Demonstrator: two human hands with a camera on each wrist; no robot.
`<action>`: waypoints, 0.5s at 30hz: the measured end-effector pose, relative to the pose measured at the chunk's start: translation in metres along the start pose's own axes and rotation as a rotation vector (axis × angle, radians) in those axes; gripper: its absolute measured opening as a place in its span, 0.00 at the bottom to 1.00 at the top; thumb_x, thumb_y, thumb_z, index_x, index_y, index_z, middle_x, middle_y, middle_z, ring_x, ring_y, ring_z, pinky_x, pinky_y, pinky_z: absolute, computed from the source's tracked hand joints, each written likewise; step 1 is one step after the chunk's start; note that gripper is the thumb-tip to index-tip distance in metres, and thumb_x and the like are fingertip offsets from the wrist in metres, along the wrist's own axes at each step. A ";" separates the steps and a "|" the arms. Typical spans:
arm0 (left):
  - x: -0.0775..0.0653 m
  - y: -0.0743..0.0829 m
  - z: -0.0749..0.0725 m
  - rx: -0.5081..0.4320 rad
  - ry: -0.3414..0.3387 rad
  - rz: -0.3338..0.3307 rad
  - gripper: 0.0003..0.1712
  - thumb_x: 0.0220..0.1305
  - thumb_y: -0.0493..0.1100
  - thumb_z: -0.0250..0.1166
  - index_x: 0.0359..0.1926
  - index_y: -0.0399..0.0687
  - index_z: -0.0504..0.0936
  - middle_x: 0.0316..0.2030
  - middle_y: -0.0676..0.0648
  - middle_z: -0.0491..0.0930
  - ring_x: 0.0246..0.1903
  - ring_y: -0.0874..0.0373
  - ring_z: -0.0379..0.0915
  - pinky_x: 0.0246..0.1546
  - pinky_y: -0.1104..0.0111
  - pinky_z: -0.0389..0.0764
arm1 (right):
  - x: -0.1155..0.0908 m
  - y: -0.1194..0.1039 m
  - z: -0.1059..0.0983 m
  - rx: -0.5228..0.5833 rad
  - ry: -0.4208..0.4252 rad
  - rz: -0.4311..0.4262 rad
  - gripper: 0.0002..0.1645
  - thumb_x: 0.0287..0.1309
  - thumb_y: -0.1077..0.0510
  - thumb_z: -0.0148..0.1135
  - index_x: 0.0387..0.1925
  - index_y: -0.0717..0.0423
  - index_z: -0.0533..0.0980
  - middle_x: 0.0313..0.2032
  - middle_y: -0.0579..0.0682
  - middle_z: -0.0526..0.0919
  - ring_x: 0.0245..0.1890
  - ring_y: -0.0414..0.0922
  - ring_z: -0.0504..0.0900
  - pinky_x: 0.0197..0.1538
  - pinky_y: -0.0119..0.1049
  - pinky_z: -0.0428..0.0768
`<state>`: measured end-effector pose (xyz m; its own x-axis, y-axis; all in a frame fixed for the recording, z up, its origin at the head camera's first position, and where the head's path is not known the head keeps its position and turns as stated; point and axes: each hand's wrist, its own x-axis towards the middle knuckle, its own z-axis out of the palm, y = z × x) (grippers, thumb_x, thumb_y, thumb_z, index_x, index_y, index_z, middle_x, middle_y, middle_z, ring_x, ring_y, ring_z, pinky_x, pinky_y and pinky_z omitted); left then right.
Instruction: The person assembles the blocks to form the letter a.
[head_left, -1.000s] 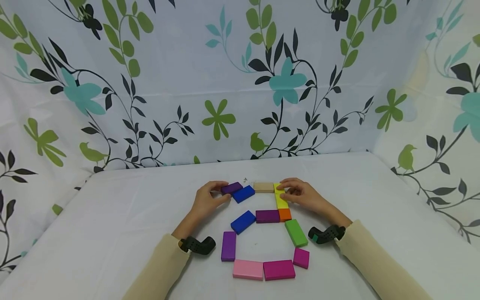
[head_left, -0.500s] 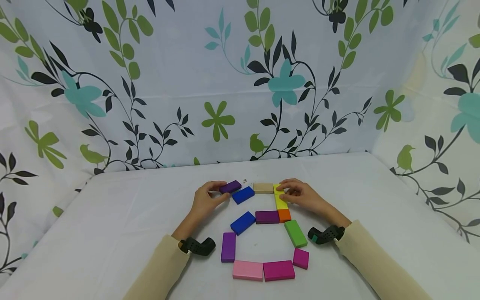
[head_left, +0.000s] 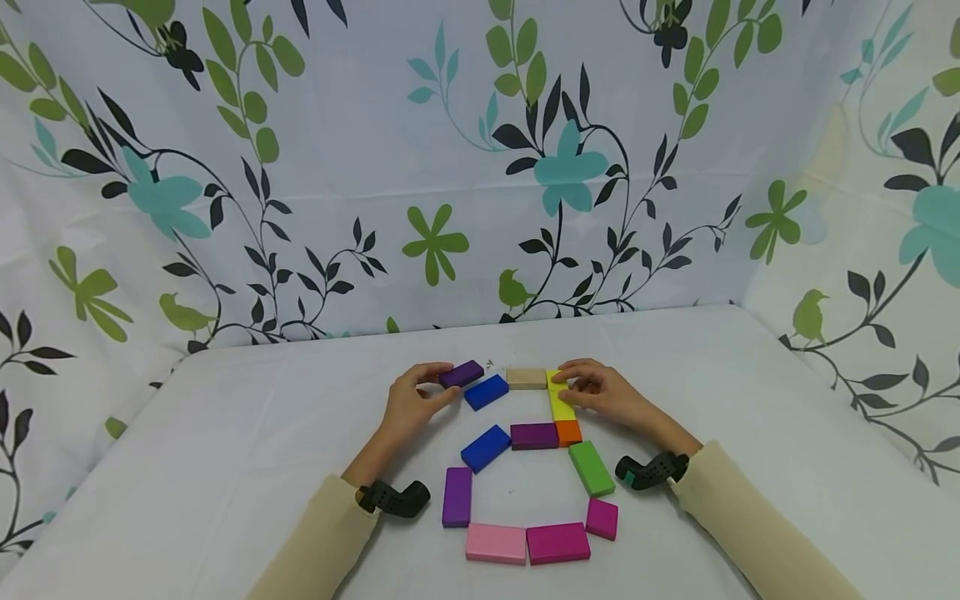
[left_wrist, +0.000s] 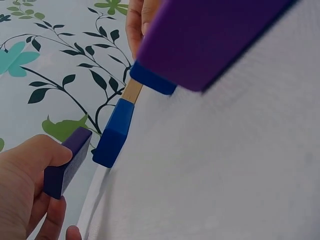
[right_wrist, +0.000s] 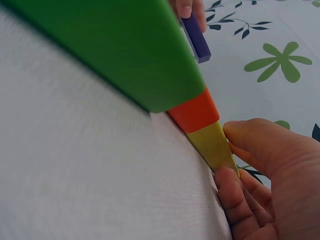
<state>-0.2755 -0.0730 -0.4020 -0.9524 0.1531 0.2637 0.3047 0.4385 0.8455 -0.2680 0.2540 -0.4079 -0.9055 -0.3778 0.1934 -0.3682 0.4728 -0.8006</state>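
My left hand [head_left: 411, 402] pinches a dark purple block [head_left: 461, 373] between thumb and fingers; in the left wrist view this purple block [left_wrist: 70, 162] is tilted, apart from a blue block [left_wrist: 114, 132]. In the head view, that blue block [head_left: 486, 392] lies just right of and below the held one. My right hand [head_left: 609, 392] holds a yellow block [head_left: 561, 404] at its far part, fingers over it and thumb at its right side. The right wrist view shows the yellow block [right_wrist: 212, 145] against an orange block [right_wrist: 197, 111]. A tan block [head_left: 527, 379] meets the yellow one's far end.
On the white table [head_left: 300, 417], more blocks form a loop: a plum block [head_left: 534, 436], a second blue block [head_left: 486, 449], a violet block [head_left: 457, 497], a pink block [head_left: 496, 543], two magenta blocks [head_left: 558, 543] and a green block [head_left: 592, 468]. A patterned cloth [head_left: 337, 167] hangs behind.
The dark purple block in my left hand has shifted slightly left and away from the blue block it was against. My right hand stays on the yellow block.
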 end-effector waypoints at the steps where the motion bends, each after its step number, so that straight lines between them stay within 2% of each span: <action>1: 0.000 0.000 0.000 0.002 0.000 0.001 0.23 0.59 0.38 0.70 0.56 0.43 0.80 0.53 0.43 0.80 0.53 0.51 0.73 0.50 0.61 0.72 | 0.000 0.000 0.000 0.000 0.001 0.000 0.17 0.62 0.58 0.64 0.52 0.58 0.79 0.62 0.62 0.70 0.40 0.48 0.75 0.40 0.29 0.77; 15: -0.009 0.008 0.002 -0.017 -0.014 0.036 0.22 0.58 0.38 0.71 0.54 0.43 0.81 0.51 0.44 0.80 0.51 0.51 0.74 0.47 0.62 0.73 | -0.003 -0.004 -0.001 0.017 0.001 0.012 0.18 0.63 0.59 0.63 0.53 0.61 0.79 0.63 0.63 0.69 0.42 0.49 0.75 0.40 0.28 0.75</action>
<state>-0.2645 -0.0688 -0.3989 -0.9403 0.1810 0.2881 0.3387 0.4171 0.8434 -0.2640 0.2536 -0.4044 -0.9101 -0.3711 0.1842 -0.3536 0.4638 -0.8123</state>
